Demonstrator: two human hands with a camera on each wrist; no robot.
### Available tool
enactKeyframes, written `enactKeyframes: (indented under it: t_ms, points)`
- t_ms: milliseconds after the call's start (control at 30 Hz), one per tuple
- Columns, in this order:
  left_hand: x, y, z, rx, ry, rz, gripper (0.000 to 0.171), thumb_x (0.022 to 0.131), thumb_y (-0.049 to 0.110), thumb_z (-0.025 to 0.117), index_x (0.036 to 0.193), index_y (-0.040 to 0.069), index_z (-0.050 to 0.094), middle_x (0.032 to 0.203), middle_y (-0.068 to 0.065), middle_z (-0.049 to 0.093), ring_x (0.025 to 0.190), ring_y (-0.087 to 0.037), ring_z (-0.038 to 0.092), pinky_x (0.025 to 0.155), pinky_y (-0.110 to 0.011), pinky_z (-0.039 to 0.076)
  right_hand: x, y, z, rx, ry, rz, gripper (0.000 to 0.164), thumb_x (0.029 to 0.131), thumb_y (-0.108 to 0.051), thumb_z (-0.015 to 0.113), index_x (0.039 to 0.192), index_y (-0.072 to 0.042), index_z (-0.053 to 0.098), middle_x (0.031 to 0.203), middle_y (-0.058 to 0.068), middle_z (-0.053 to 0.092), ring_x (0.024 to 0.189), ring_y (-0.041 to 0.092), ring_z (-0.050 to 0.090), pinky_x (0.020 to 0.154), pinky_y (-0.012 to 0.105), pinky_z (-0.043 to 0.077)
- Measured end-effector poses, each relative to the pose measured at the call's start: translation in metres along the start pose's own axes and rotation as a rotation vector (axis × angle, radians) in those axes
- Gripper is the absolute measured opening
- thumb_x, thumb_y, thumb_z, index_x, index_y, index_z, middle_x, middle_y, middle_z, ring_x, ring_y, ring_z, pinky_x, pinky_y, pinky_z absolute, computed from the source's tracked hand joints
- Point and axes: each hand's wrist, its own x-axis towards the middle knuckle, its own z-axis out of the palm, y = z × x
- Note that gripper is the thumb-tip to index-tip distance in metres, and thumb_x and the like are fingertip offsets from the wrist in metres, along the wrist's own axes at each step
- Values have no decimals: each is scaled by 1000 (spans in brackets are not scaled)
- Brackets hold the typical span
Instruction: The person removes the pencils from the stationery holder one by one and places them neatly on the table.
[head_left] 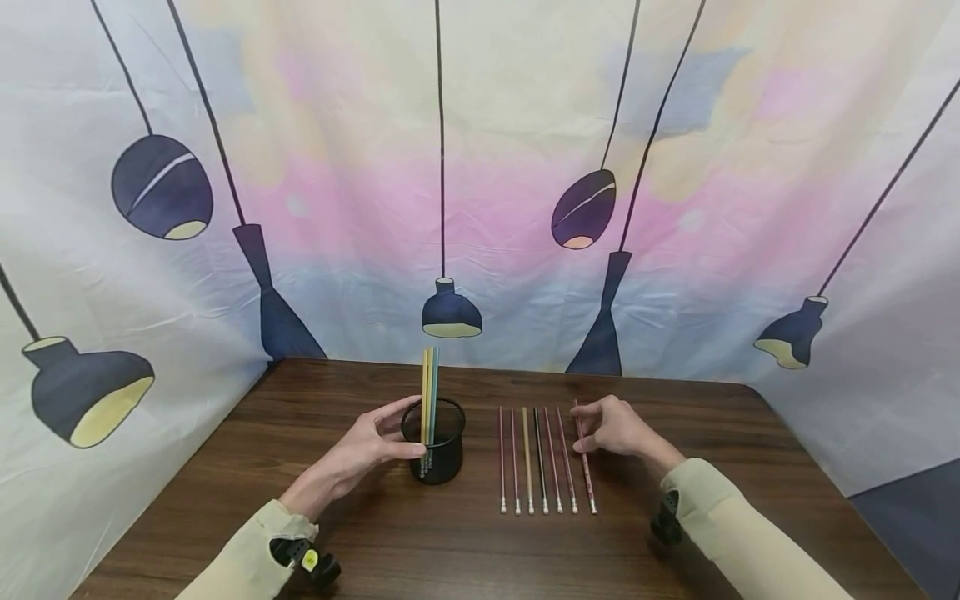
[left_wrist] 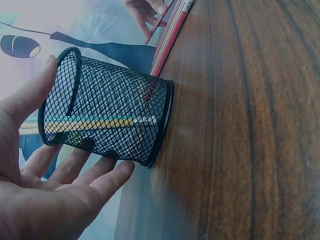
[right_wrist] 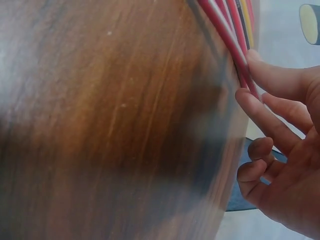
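My left hand (head_left: 367, 446) grips a black mesh pencil cup (head_left: 446, 465) standing upright on the table, thumb at the rim and fingers round the side in the left wrist view. Inside it lean yellow and teal pencils (head_left: 430, 387), their ferrule ends down near the base. To the right of the cup, my right hand (head_left: 618, 427) pinches a reddish pencil (head_left: 588, 483) between thumb and fingers near its far end. That pencil is the rightmost of a row, slightly tilted, its eraser end toward me. Beside it lie several more pencils, including a yellow one (head_left: 527, 458) and a black one (head_left: 540, 458).
Dark wood-grain table (head_left: 420, 550) lies under everything. A cloth backdrop (head_left: 510, 167) printed with hanging lamps rises behind the table's far edge and along the left side. A dark grey surface (head_left: 915, 517) shows beyond the right edge.
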Motion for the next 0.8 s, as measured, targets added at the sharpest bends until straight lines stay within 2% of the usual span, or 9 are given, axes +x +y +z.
enactKeyframes:
  t_ms: [267,567,800]
  points:
    - [0,0,1,11,5,-1,88,89,10,86,164,14,39,160,-24,41,145,-49,41,113,-57,40,1,2,5,-50,-7,16,53,80,-12,94,128,2,75,91,0,74,87,17,68,79,42,57]
    - [-1,1,0,6,-2,-4,89,89,11,85,164,13,39,161,-24,41,145,-49,40,113,-57,39,3,3,7,-49,-26,-16,50,81,-11,93,125,5,75,76,-3,66,74,15,56,74,37,48]
    - [-1,1,0,-1,-6,-1,88,90,10,85,164,13,38,161,-24,41,146,-49,40,113,-56,40,2,1,9,-48,-33,-9,46,83,-10,91,124,6,75,75,-2,64,71,16,53,72,36,46]
